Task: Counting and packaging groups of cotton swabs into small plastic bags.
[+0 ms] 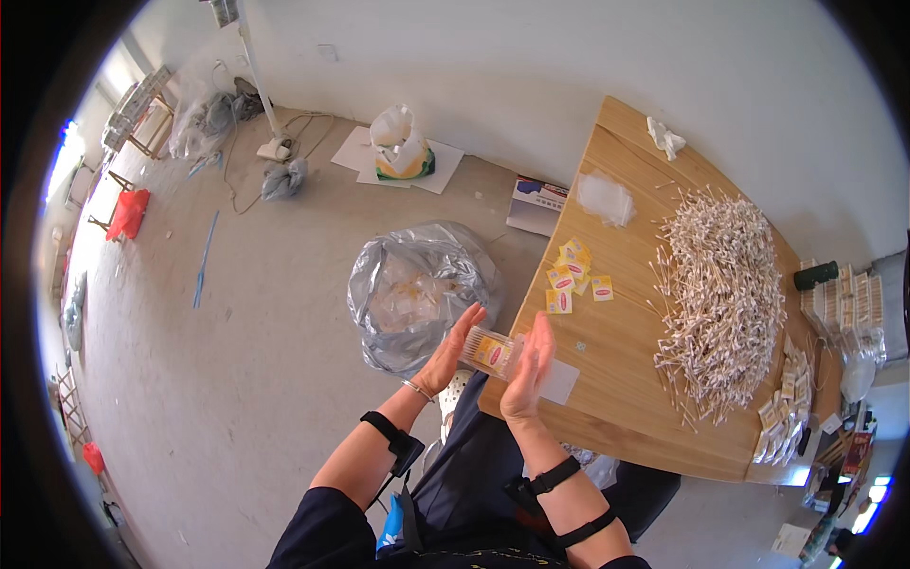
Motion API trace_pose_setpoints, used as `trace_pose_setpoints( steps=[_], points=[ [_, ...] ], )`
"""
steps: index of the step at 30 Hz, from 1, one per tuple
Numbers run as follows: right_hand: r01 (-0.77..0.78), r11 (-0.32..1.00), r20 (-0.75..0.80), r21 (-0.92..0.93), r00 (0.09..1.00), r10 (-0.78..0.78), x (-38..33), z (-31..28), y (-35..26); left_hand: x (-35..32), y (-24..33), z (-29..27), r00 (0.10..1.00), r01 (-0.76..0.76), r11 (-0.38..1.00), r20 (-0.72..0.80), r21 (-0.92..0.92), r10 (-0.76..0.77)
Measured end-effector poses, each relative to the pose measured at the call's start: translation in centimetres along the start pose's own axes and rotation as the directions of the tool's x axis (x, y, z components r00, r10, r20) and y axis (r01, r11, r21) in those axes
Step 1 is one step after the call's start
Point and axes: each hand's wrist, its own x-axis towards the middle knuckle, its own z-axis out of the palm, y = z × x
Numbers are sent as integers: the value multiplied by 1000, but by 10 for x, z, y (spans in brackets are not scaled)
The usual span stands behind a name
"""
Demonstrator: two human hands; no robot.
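Between my two hands, above the near left corner of the table, is a clear pack of cotton swabs (490, 352) with a yellow label card inside. My left hand (449, 353) presses its left end with the fingers straight and together. From the other side, my right hand (529, 368) holds the right end, where clear film shows, its fingers upright. Loose yellow label cards (572, 275) lie on the table just beyond my right hand. Farther right is a large heap of loose cotton swabs (722, 303). A stack of clear plastic bags (607, 198) lies at the far side.
The wooden table (626, 398) has its left edge beside my hands. On the floor stands an open grey plastic sack (474, 261) with clear packs inside. Filled swab packs (785, 408) lie at the table's right edge. A cardboard box (536, 205) stands beyond the sack.
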Motion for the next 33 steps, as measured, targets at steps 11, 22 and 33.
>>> trace_pose_setpoints(
  steps=[11, 22, 33],
  points=[
    [113, 958, -2, -265, 993, -118, -2, -34, -2, 3, -10, 3, 960, 31, 985, -281, 172, 18],
    [-430, 256, -500, -866, 719, -482, -24, -308, -37, 14, 42, 155, 942, -327, 689, 167, 647, 291],
    [100, 407, -34, -908, 950, -310, -28, -229, -26, 47, 12, 224, 900, -427, 464, 314, 776, 304]
  ],
)
